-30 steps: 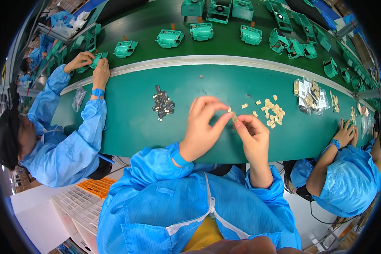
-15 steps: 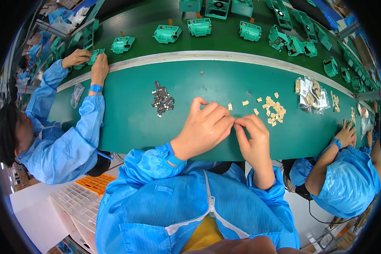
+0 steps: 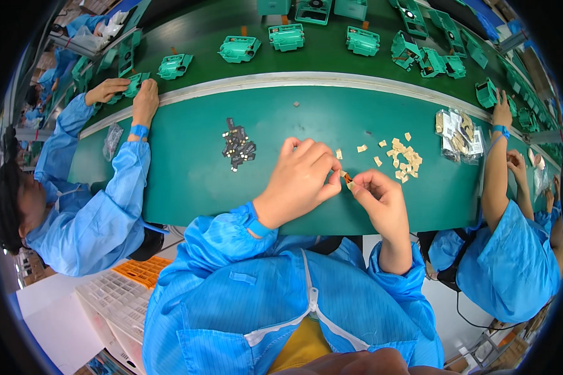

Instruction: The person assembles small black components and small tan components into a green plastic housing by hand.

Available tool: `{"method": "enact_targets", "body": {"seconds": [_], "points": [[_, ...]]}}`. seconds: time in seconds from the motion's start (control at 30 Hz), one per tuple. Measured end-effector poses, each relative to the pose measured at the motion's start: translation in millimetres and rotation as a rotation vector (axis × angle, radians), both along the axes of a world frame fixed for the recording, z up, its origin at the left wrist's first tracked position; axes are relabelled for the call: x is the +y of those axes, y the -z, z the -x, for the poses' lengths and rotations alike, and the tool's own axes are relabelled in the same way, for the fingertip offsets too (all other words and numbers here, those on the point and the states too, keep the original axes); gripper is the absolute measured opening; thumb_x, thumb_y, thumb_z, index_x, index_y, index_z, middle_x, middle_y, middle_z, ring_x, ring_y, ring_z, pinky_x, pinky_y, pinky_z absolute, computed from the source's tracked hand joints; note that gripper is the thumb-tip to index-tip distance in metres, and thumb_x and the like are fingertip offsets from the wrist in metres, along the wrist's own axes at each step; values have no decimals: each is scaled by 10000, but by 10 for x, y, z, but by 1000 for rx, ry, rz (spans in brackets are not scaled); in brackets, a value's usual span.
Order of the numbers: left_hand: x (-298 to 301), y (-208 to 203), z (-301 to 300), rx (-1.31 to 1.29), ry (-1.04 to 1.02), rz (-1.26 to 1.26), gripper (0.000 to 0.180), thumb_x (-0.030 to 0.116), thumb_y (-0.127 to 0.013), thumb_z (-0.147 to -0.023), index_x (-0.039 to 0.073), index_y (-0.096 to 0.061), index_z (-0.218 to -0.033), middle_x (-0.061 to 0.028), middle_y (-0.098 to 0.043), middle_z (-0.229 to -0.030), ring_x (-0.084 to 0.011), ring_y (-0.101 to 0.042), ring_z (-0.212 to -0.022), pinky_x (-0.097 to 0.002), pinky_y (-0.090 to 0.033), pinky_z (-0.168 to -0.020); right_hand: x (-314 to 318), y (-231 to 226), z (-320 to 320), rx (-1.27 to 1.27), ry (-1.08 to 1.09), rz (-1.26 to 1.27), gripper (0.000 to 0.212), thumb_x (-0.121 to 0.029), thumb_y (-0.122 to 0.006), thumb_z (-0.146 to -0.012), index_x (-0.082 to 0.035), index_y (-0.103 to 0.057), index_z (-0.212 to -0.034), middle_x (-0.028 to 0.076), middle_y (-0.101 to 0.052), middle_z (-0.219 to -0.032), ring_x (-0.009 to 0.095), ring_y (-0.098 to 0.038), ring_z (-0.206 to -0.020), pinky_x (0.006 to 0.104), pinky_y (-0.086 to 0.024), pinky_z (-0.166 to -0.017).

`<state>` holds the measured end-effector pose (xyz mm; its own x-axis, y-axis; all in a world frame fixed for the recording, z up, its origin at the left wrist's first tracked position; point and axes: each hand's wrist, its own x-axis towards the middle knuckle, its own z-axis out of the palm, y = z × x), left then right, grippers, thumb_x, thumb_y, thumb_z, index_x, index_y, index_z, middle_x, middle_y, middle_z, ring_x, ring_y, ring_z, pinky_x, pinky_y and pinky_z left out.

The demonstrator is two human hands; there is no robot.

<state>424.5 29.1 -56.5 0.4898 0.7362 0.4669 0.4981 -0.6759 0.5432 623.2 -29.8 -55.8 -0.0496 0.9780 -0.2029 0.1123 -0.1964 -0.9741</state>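
Over the near part of the green table, my left hand (image 3: pixel 303 179) and my right hand (image 3: pixel 383 201) meet fingertip to fingertip. Both are closed in a pinch on a small orange-and-dark piece (image 3: pixel 348 179) with a pale end; its exact kind is too small to make out. Loose beige pieces (image 3: pixel 407 160) lie in a heap beyond my right hand, with several strays towards my left fingers. A pile of small black parts with pale tips (image 3: pixel 237 147) rests to the left of my left hand.
Clear bags of beige parts (image 3: pixel 460 137) lie at the right. Beyond a pale rail (image 3: pixel 294 79), green housings (image 3: pixel 286 37) stand on a dark green belt. Co-workers in blue sit at both sides: one handles a housing (image 3: pixel 134 85) at left; one reaches across at right.
My hands have parted slightly, and the orange-and-dark piece now shows between them. The belt's housings have shifted a little left. The right co-worker's arm has stretched out to the belt.
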Motion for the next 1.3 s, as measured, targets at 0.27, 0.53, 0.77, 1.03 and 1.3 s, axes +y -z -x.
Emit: {"method": "enact_targets", "body": {"seconds": [0.27,0.53,0.77,1.03,1.3], "points": [[102,156,-133,103,-85,50,55,93,-686,-831,76,-669,-881,-51,-590,-876,-253,-568,-859,-380,-396,-812,4,72,-145,183,122,82,110,-41,-630,-944,23,-660,-1028,4,-657,-842,51,-584,-771,210,-451,-692],[56,160,-230,-317,74,771,167,146,-672,-937,27,-717,-1045,-40,-641,-1005,-166,-627,-869,-311,-500,-800,22,135,-69,245,323,-17,166,-45,-640,-958,31,-669,-1102,28,-684,-941,75,-614,-844,218,-485,-786],[-17,71,-263,-828,141,1420,261,205,-664,-979,-27,-680,-1097,-37,-685,-999,-92,-624,-925,-235,-508,-811,16,76,72,-181,242,-295,190,-2,-659,-899,37,-666,-1085,61,-646,-859,135,-623,-798,269,-507,-749],[-88,130,-301,-860,44,1184,164,156,-651,-980,2,-684,-1028,10,-626,-944,-72,-572,-944,-223,-456,-852,-20,-24,92,-92,236,-192,103,-33,-697,-887,45,-705,-954,52,-635,-854,100,-585,-732,254,-488,-690],[-119,127,-256,-712,108,1097,136,120,-644,-980,-10,-680,-1000,6,-604,-1008,-88,-582,-951,-240,-467,-850,-19,-50,80,94,229,-77,100,-35,-687,-904,49,-712,-952,54,-653,-887,94,-624,-798,231,-494,-708]]}}
